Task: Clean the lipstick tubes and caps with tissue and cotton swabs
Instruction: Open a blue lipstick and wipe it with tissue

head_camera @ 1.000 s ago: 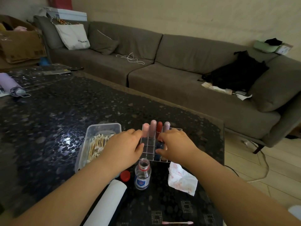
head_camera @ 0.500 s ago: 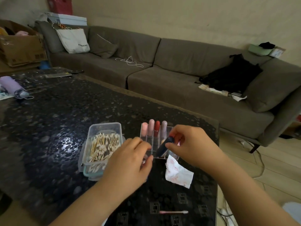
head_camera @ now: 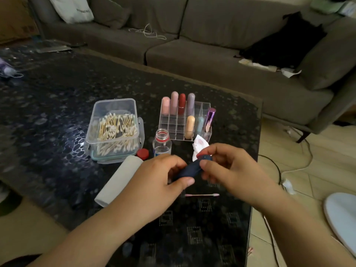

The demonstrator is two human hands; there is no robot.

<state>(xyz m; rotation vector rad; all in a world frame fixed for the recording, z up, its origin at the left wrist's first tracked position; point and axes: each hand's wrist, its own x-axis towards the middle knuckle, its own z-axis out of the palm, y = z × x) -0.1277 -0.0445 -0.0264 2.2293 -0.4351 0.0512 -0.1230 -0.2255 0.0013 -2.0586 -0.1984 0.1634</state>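
Both hands, left [head_camera: 154, 182] and right [head_camera: 229, 170], grip a blue tube [head_camera: 190, 168]; bottle [head_camera: 162, 142], tissue [head_camera: 199, 145] and organizer [head_camera: 185, 120] sit just behind.

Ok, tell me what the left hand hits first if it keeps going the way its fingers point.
Probably the right hand: the left hand points right along the dark blue lipstick tube both grip, though depth is unclear.

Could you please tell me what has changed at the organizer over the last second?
The right hand lifted the dark blue lipstick out of the clear organizer and brought it nearer; the left hand left the organizer and now grips it too. The remaining lipsticks and swab box stayed put.
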